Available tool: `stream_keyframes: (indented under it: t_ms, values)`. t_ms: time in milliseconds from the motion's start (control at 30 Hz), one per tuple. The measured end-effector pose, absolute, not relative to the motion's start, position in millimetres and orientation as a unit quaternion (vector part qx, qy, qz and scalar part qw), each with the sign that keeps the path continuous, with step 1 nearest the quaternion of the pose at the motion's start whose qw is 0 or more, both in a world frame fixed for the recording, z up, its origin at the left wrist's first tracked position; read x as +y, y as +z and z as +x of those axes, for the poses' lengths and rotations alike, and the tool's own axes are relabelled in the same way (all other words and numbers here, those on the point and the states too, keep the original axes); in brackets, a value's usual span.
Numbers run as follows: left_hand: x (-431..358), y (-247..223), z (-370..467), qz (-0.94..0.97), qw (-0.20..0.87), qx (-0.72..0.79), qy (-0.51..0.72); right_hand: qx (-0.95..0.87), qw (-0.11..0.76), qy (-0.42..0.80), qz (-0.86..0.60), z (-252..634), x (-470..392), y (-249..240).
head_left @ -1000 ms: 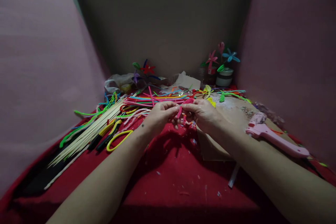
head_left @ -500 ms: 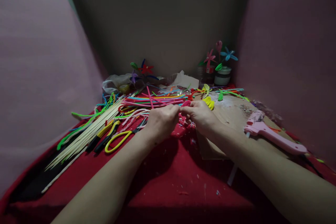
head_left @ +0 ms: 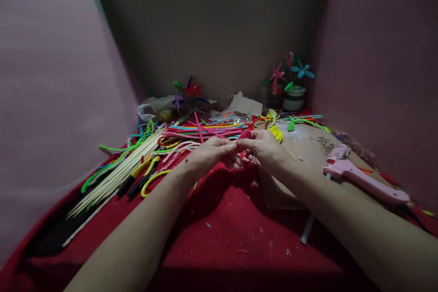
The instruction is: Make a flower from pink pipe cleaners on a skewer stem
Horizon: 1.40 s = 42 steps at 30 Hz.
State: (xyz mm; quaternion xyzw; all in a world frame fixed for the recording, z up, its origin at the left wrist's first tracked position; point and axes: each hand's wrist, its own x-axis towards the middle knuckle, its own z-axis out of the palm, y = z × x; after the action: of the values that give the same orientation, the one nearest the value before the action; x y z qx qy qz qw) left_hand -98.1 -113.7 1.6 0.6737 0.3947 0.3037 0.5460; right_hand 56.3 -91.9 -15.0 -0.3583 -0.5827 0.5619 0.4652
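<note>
My left hand (head_left: 212, 151) and my right hand (head_left: 265, 149) meet at the fingertips above the red cloth. Looped deep-pink pipe cleaner (head_left: 245, 135) shows just beyond my right fingers, which pinch it. My left thumb presses in against the same spot, and the other left fingers curl below; the part between the fingertips is hidden. Behind my hands lies a pile of coloured pipe cleaners (head_left: 185, 133), with a straight pink one (head_left: 198, 127) slanting up near my left hand. Yellow-handled scissors (head_left: 150, 183) are partly covered by my left forearm.
Thin wooden sticks (head_left: 119, 173) and yellow-black pliers (head_left: 143, 175) lie at left. At right, a pink glue gun (head_left: 362, 178) rests on a cardboard sheet (head_left: 301, 146) with yellow pipe-cleaner loops (head_left: 275, 134). Pipe-cleaner flowers (head_left: 303, 70) stand by a jar (head_left: 294, 99) behind.
My left hand has rolled over from a closed fist, so its thumb and lower fingers now show. The right hand keeps its pinch. The view has shifted slightly.
</note>
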Motion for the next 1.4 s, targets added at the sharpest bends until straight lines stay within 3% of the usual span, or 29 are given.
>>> stream_keyframes:
  t_ms: [100,267,700,1133,1400]
  values:
    - [-115,-2,-96,0.663,0.537,0.426,0.302,-0.589,0.486,0.535,-0.360,55,-94,-13]
    - [-123,2,-79,0.676,0.374,0.515,0.370,-0.560,0.519,0.543,-0.349,55,-93,-15]
    - [-131,-2,-75,0.545,0.635,0.390,0.384,-0.540,0.555,0.567,-0.281,55,-93,-17]
    - [-123,-4,-85,0.478,0.731,0.314,0.372,-0.500,0.623,0.530,-0.284,57,-86,-16]
    - [-118,-8,-87,0.491,0.699,0.346,0.388,-0.506,0.614,0.511,-0.326,59,-86,-15]
